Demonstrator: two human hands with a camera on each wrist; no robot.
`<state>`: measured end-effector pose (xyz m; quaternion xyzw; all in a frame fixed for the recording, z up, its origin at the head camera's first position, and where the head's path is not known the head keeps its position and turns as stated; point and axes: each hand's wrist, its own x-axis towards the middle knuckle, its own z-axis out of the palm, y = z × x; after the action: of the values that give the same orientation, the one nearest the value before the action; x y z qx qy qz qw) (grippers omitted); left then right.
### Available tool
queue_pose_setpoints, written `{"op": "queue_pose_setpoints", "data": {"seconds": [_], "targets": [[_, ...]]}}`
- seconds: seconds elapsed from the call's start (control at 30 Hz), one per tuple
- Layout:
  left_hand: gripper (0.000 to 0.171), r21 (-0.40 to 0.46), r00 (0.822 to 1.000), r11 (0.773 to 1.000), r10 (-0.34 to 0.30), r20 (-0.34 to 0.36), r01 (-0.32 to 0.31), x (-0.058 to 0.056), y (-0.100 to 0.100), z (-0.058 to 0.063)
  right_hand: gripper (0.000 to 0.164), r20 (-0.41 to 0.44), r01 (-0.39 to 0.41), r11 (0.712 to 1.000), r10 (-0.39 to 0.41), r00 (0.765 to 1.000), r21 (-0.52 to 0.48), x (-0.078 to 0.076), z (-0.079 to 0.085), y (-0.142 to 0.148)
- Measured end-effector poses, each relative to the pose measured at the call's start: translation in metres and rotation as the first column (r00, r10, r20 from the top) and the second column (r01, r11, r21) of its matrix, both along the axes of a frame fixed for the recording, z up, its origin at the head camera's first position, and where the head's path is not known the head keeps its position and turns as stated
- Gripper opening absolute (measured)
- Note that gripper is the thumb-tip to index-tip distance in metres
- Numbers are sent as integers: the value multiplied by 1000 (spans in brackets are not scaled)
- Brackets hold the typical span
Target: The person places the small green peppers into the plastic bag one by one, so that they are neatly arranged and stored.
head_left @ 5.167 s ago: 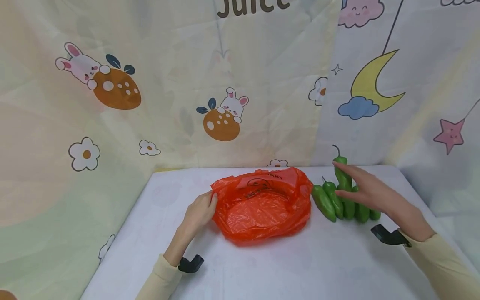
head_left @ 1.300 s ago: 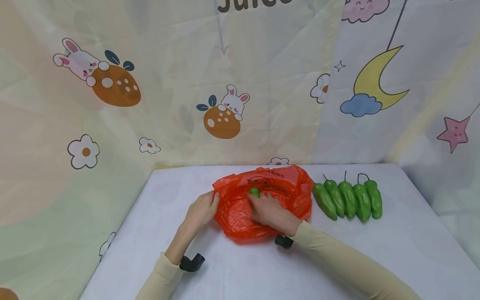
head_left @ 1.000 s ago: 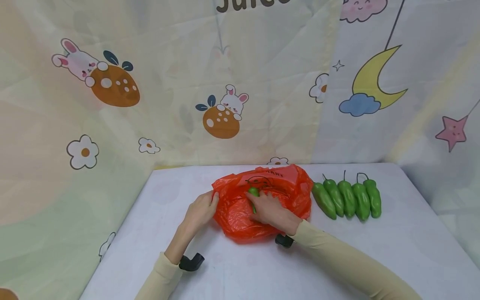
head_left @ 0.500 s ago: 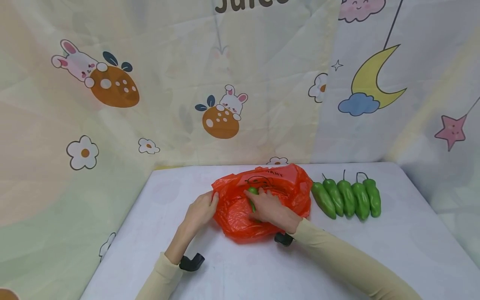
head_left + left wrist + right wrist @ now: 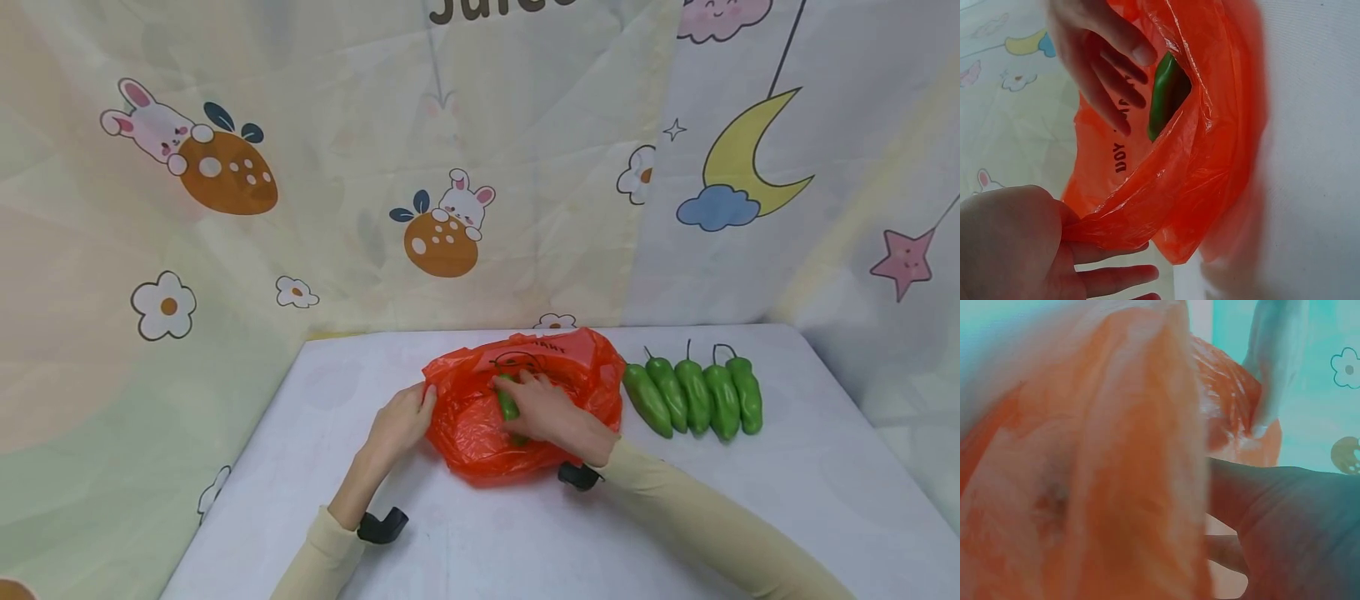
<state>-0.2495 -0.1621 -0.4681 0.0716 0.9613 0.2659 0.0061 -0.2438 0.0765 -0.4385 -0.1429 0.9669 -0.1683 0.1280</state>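
A red plastic bag (image 5: 472, 437) lies with its mouth spread wide on the table. My left hand (image 5: 401, 421) pinches the bag's left rim between thumb and fingers, and the left wrist view shows the other fingers stretched out below the plastic. Inside the bag is a green chili pepper (image 5: 1163, 94). My right hand (image 5: 551, 408) reaches into the bag over this pepper; in the left wrist view its fingers are extended and stand apart from it. Folds of the bag fill much of the right wrist view and hide the pepper there.
Several green chili peppers (image 5: 696, 396) lie side by side in a row just right of the bag, stems toward the back. A white cloth covers the table (image 5: 480, 542). A printed curtain (image 5: 337, 167) hangs behind it.
My right hand has carried one pepper from the row on the right into the bag and let go of it. The hand has just shifted slightly right. My left hand stays at the rim.
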Motion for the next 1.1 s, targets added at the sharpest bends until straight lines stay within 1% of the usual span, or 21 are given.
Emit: {"op": "queue_pose_setpoints", "data": {"seconds": [0.1, 0.23, 0.5, 0.6, 0.83, 1.0, 1.1], "targets": [[34, -4, 1000, 1000, 0, -2, 0, 0, 0, 0, 79, 2, 2, 1000, -2, 1000, -16, 1, 4, 3], [34, -6, 1000, 1000, 3, -2, -3, -1, 1, 1, 78, -11, -17, 999, 17, 1000, -32, 4, 9, 9], [33, -1, 1000, 1000, 3, 0, -3, 0, -2, 0, 80, -26, -80, 997, 80, 996, -1, 14, 16, 21], [33, 0, 1000, 1000, 7, 2, -7, 0, -3, -1, 80, -36, -98, 995, 98, 995, -8, 18, 20, 26], [33, -4, 1000, 1000, 4, 6, -4, 0, -2, -1, 75, -36, -137, 989, 135, 990, -64, 21, 26, 39], [34, -9, 1000, 1000, 3, 0, -3, -1, -2, -2, 72, -41, -160, 984, 157, 987, -73, 22, 29, 51], [34, -10, 1000, 1000, 6, 1, -6, -2, -2, -2, 71, -62, -180, 981, 176, 982, -76, 24, 32, 58]]}}
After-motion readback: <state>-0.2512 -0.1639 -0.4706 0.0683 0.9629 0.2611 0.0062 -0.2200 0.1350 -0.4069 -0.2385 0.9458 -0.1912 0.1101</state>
